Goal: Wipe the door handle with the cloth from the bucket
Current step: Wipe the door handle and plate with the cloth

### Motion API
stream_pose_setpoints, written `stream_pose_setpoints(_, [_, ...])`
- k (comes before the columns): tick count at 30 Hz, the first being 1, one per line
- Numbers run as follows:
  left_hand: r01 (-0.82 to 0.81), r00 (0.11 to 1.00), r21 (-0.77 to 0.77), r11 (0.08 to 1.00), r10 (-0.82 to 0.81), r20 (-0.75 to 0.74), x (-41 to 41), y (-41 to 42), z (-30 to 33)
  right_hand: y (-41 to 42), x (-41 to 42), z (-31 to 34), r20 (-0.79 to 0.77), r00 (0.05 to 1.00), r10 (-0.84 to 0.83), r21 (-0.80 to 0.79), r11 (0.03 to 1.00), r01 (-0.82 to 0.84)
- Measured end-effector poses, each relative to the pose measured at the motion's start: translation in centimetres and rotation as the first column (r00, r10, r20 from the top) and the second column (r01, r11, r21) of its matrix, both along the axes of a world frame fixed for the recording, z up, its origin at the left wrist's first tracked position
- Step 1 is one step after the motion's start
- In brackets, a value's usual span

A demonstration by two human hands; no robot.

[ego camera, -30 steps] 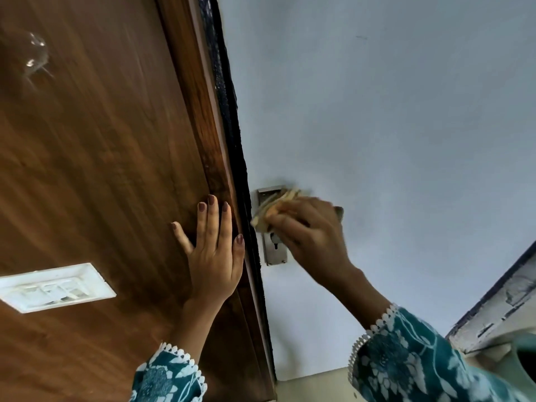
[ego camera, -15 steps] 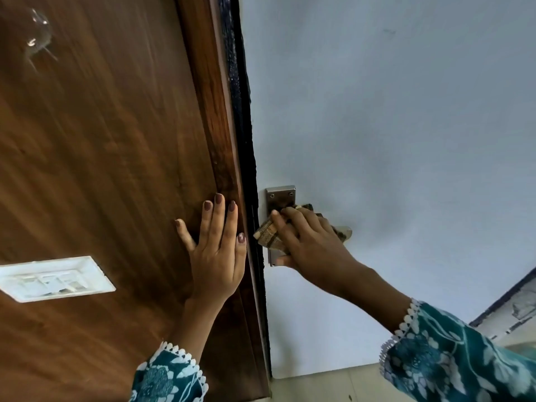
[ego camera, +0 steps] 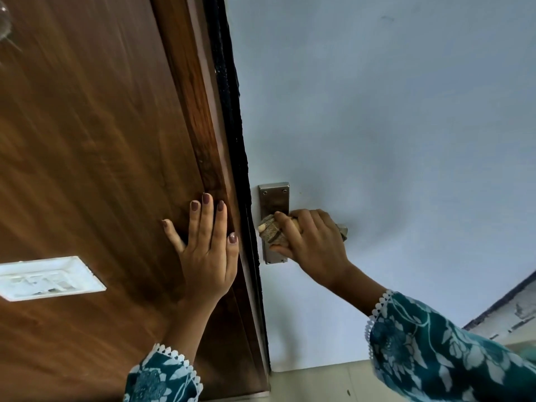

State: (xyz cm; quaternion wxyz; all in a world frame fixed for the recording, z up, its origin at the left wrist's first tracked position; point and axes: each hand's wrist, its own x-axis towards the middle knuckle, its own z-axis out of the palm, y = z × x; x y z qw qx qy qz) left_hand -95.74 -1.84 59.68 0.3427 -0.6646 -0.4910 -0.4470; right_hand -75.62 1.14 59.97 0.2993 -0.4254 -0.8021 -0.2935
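Note:
A steel handle plate (ego camera: 273, 198) is fixed to the pale blue door (ego camera: 391, 126). My right hand (ego camera: 313, 245) is wrapped around the lever with a bunched beige cloth (ego camera: 271, 232) pressed against the plate's lower half. Only the lever's metal tip (ego camera: 343, 230) shows past my fingers. My left hand (ego camera: 207, 248) lies flat, fingers spread, on the brown wooden panel (ego camera: 87, 169) beside the door's edge. The bucket is out of view.
A white switch plate (ego camera: 46, 278) is set in the wooden panel at the left. A dark strip (ego camera: 232, 117) runs between the wood frame and the door. Pale floor (ego camera: 319, 381) shows below, and a worn white ledge (ego camera: 510, 309) at the far right.
My right hand with the cloth slid down from the top of the plate onto the lever, baring the plate's upper part. My left hand stayed flat on the wood.

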Motion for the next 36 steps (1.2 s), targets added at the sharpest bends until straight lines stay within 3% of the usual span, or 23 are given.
stream_pose_setpoints(5, [0.009,1.0,-0.019,1.0,-0.009,-0.002,-0.1,0.0,0.1,0.7,3.1,0.7,0.003,0.998,0.066,-0.04,0.997,-0.066])
stream_pose_setpoints(10, [-0.001,1.0,-0.024,1.0,0.001,-0.013,-0.2,-0.1,0.0,0.6,6.7,0.3,-0.114,0.993,0.042,-0.077,0.996,-0.051])
stream_pose_setpoints(14, [-0.023,1.0,-0.014,1.0,0.023,-0.019,-0.2,0.1,0.0,-0.3,4.0,-0.3,-0.187,0.982,0.029,0.019,0.999,-0.026])
stream_pose_setpoints(21, [-0.024,0.999,-0.003,1.0,0.023,-0.024,-0.3,0.2,-0.3,-1.3,-3.5,-0.3,-0.042,0.999,0.018,0.05,0.999,-0.016])
stream_pose_setpoints(30, [-0.044,0.999,0.05,0.998,0.045,-0.029,-0.2,0.5,-0.5,1.0,1.4,-0.6,-0.053,0.994,0.091,0.096,0.992,-0.086])
stream_pose_setpoints(36, [-0.046,0.998,0.058,0.997,0.048,-0.029,-0.1,0.6,-0.4,1.2,4.5,-0.7,-0.228,0.967,0.112,0.062,0.993,-0.1])
